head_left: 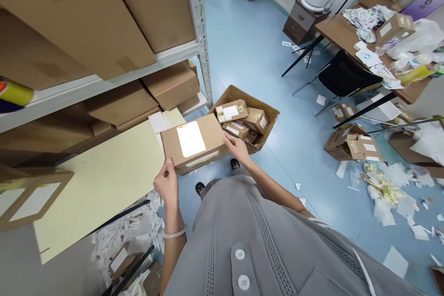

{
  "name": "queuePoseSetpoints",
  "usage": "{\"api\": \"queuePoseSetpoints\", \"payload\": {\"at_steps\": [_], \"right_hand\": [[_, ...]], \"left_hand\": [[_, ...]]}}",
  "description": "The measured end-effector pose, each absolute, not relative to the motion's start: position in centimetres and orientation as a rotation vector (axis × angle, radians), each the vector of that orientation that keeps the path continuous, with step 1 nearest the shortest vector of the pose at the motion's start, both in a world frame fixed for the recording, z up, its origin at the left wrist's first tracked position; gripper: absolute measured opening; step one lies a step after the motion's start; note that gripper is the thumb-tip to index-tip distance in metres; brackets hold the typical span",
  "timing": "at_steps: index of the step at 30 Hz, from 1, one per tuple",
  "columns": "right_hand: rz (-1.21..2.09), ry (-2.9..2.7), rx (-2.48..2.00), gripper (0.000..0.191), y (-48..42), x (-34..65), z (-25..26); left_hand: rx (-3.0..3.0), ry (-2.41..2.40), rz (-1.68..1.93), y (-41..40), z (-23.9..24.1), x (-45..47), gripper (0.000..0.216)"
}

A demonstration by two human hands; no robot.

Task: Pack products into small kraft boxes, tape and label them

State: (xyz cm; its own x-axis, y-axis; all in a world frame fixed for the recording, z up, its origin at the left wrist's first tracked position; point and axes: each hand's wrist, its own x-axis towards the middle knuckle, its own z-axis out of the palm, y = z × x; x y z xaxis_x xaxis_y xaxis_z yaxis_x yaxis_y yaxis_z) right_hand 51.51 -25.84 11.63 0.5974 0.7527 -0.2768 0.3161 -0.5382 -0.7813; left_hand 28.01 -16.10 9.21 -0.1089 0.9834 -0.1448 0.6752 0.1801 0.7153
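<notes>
A brown cardboard parcel [194, 144] with a white label on top is held level in front of me, above the floor. My left hand [167, 182] grips its near left corner, fingers closed on the edge. At the parcel's right end my right hand [237, 147] is closed on the side. Just beyond it an open carton [270, 122] on the blue floor holds several smaller labelled parcels [231, 111].
A metal shelf rack [199, 18] with flat cartons stands at left, and a pale yellow board [104, 180] lies below it. At right stand a cluttered desk [343, 32] and a black chair [343, 76]. Torn paper and small boxes [354, 143] litter the floor.
</notes>
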Motion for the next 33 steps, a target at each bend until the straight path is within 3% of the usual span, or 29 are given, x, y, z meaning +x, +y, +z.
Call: {"api": "queuePoseSetpoints", "payload": {"at_steps": [13, 22, 28, 33], "right_hand": [[0.726, -0.211, -1.872, 0.059, -39.2, 67.3, 7.1], [0.538, -0.134, -1.844, 0.067, -40.2, 70.5, 4.7], [0.694, -0.052, -2.104, 0.081, -39.9, 71.6, 0.4], [0.723, -0.078, -2.133, 0.077, -38.6, 70.8, -0.4]], "left_hand": [[1.590, 1.317, 0.312, -20.5, 5.9, 49.1, 0.047], [1.700, 1.003, 0.351, -16.7, 3.2, 58.9, 0.049], [1.734, 0.951, 0.254, -15.8, 1.1, 61.7, 0.059], [1.582, 1.034, 0.418, -16.4, -0.2, 57.4, 0.066]]}}
